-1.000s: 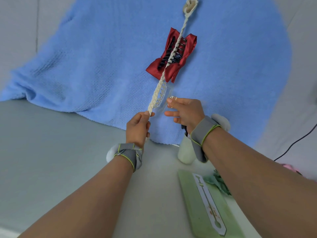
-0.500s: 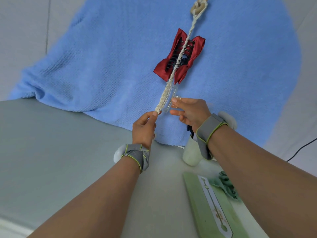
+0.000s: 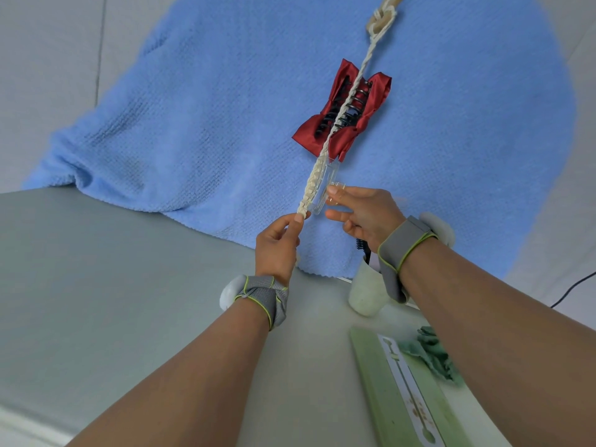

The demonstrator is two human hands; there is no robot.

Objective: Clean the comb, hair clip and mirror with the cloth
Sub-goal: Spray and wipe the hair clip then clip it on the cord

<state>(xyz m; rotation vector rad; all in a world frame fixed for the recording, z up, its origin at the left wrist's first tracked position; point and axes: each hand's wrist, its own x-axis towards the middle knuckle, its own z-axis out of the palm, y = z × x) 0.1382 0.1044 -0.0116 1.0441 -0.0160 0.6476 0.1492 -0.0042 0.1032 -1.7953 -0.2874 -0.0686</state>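
Note:
A cream braided cord (image 3: pixel 325 156) hangs in front of a blue towel (image 3: pixel 200 101). A red bow hair clip (image 3: pixel 343 112) with black teeth is clipped on the cord. Below it a clear plastic hair clip (image 3: pixel 325 185) sits against the cord. My left hand (image 3: pixel 277 246) pinches the cord's lower end. My right hand (image 3: pixel 364 214) holds the clear clip between thumb and fingers. A crumpled green cloth (image 3: pixel 430 354) lies on the table at lower right, partly hidden by my right arm. A black comb's teeth (image 3: pixel 359 245) stick out of a white cup under my right wrist.
The white cup (image 3: pixel 366 295) stands on the grey table (image 3: pixel 113 301) below my right wrist. A light green flat box (image 3: pixel 409 391) with a white label lies at the lower right. A black cable (image 3: pixel 571 291) runs along the right edge.
My left hand's grip has slid to the cord's very tip. My right hand stays on the clear clip, which now lies closer against the cord. The camera has shifted a little.

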